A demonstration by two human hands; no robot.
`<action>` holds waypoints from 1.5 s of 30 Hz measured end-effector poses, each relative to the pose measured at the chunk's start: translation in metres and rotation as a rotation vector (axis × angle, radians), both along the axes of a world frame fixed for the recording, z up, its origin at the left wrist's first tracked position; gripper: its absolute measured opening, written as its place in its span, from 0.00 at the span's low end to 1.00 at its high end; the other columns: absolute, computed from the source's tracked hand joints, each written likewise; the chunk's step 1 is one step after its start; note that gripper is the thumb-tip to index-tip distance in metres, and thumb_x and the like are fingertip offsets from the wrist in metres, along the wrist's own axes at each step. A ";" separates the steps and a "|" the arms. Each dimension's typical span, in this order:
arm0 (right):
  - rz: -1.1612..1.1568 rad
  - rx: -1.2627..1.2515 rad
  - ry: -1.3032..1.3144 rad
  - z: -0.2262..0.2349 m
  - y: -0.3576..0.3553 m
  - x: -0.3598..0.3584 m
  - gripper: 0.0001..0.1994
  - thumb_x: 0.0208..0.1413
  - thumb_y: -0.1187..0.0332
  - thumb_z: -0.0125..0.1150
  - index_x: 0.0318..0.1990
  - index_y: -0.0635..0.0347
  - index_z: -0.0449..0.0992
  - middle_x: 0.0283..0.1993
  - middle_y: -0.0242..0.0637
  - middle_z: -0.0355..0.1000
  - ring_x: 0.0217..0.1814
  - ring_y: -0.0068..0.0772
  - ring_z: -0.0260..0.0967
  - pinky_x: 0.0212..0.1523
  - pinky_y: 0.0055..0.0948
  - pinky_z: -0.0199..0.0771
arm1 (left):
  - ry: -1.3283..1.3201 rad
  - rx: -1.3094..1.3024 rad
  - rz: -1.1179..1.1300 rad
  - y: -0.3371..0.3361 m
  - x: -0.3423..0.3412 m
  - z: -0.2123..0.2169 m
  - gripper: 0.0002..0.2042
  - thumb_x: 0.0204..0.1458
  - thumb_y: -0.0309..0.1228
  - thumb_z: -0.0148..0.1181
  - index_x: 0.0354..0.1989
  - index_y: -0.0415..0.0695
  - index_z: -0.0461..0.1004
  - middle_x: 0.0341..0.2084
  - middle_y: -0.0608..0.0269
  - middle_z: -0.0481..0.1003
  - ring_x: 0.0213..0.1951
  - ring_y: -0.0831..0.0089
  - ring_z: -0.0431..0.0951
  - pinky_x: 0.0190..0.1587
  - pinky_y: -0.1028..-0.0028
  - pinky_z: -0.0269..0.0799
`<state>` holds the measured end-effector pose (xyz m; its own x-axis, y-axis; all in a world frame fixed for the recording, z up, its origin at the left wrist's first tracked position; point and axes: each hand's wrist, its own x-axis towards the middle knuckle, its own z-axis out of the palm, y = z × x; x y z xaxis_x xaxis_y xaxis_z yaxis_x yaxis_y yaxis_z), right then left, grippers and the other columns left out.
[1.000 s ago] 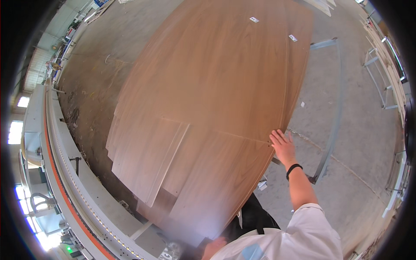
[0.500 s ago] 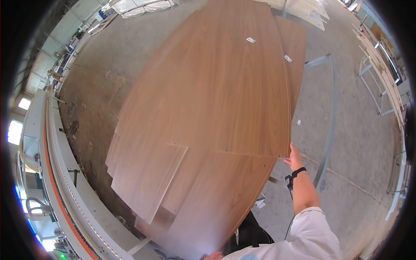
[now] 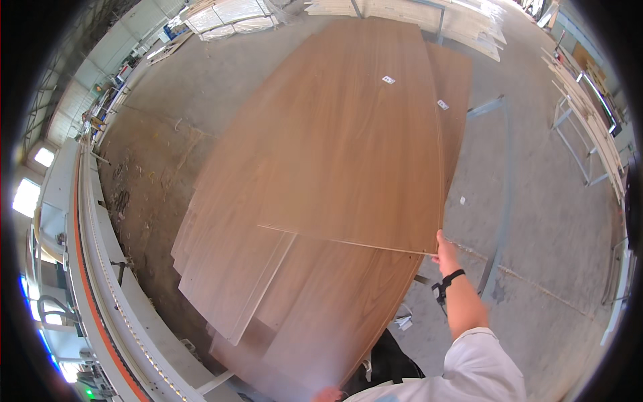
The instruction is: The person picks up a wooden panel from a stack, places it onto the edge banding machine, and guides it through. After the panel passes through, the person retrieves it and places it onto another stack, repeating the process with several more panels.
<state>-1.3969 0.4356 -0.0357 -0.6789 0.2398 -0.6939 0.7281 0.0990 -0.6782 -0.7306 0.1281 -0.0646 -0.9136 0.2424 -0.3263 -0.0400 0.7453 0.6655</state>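
Note:
A large brown wood-grain panel [image 3: 348,154] lies on top of a stack of similar boards. My right hand [image 3: 445,257] is closed on its near right corner, the thumb along the side edge and the fingers at the near edge. Below that edge, more brown boards [image 3: 335,288] of the stack show, along with a narrower pale-brown board [image 3: 244,285] at the left. Only a blurred bit of my left hand [image 3: 328,394] shows at the bottom edge, by the stack's near end; its fingers cannot be made out.
A long machine with an orange strip [image 3: 90,288] runs along the left. Grey metal frame bars [image 3: 499,221] stand right of the stack. Farther right is a rack with long strips [image 3: 583,120]; wrapped stacks [image 3: 231,19] and pale boards [image 3: 402,20] lie at the back.
The top panel's near right corner has shifted slightly left and toward me, with my right hand still on it. The whole view has tilted up a little, showing more of the back.

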 end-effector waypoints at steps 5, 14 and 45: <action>-0.024 -0.151 -0.052 0.013 -0.042 0.071 0.35 0.61 0.34 0.54 0.51 0.65 0.74 0.44 0.37 0.76 0.38 0.34 0.76 0.29 0.33 0.77 | 0.047 -0.263 -0.172 -0.032 -0.042 -0.041 0.16 0.60 0.35 0.55 0.55 0.49 0.75 0.49 0.63 0.76 0.50 0.66 0.76 0.50 0.66 0.75; 0.066 -0.394 -0.103 0.048 -0.092 0.236 0.29 0.68 0.40 0.47 0.50 0.60 0.77 0.46 0.36 0.80 0.39 0.33 0.78 0.37 0.37 0.78 | -0.594 1.213 1.198 0.006 -0.307 0.022 0.16 0.66 0.39 0.53 0.57 0.47 0.73 0.53 0.56 0.75 0.54 0.62 0.76 0.55 0.62 0.75; 0.498 -0.052 0.097 0.089 -0.108 0.305 0.17 0.61 0.48 0.64 0.42 0.50 0.76 0.27 0.20 0.69 0.20 0.17 0.64 0.24 0.25 0.67 | -0.122 0.676 1.802 -0.025 0.118 0.142 0.19 0.52 0.43 0.70 0.38 0.38 0.77 0.26 0.63 0.77 0.25 0.74 0.73 0.25 0.69 0.68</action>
<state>-1.0920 0.3281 0.0535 -0.7638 -0.1627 -0.6246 0.5348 0.3821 -0.7536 -0.6123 0.1027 0.0778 -0.1760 -0.7229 -0.6682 -0.4120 -0.5624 0.7169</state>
